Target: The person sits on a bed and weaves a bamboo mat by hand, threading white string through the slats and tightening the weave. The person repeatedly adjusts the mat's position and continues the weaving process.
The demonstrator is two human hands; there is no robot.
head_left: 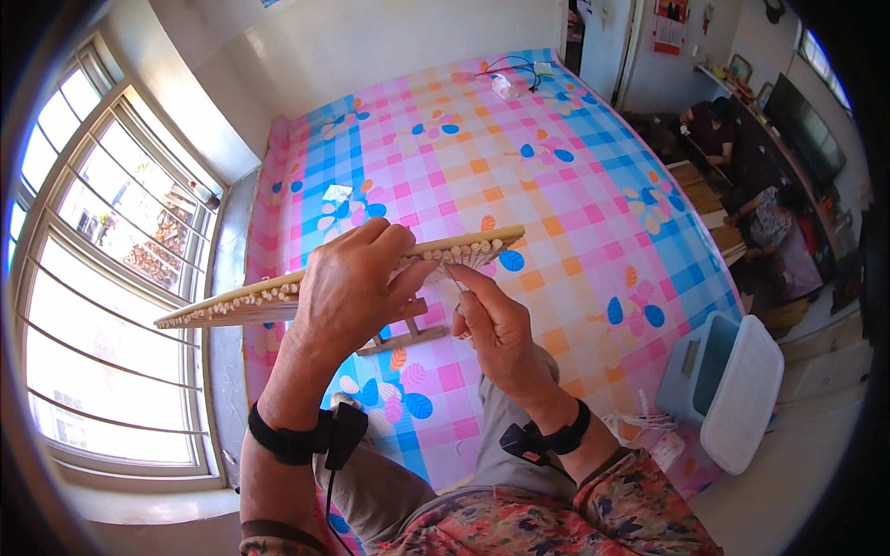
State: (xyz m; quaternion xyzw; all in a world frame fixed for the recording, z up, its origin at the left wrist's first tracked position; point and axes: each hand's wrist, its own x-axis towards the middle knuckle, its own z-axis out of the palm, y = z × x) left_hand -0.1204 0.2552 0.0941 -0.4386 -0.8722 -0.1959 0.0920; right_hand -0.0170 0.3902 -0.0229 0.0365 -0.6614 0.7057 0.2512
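A flat panel of pale plant stalks (pixel 243 292), seen almost edge-on, slants across in front of me with its round cut ends in a row. My left hand (pixel 357 269) is closed over its upper edge near the middle. Just right of that, my right hand (pixel 498 326) pinches a thin, needle-like pin (pixel 454 276), its tip close to the stalk ends and my left fingertips. Whether a thread runs from it I cannot tell. Under the panel stands a small brown wooden frame (pixel 400 339), partly hidden by my left arm.
A pink and blue checked sheet (pixel 556 269) covers the broad surface before me. A blue-grey bin (pixel 684 361) with a white lid (pixel 742 394) is at right, near white string (pixel 642 424). A barred window (pixel 120 278) is at left. Two people sit at far right.
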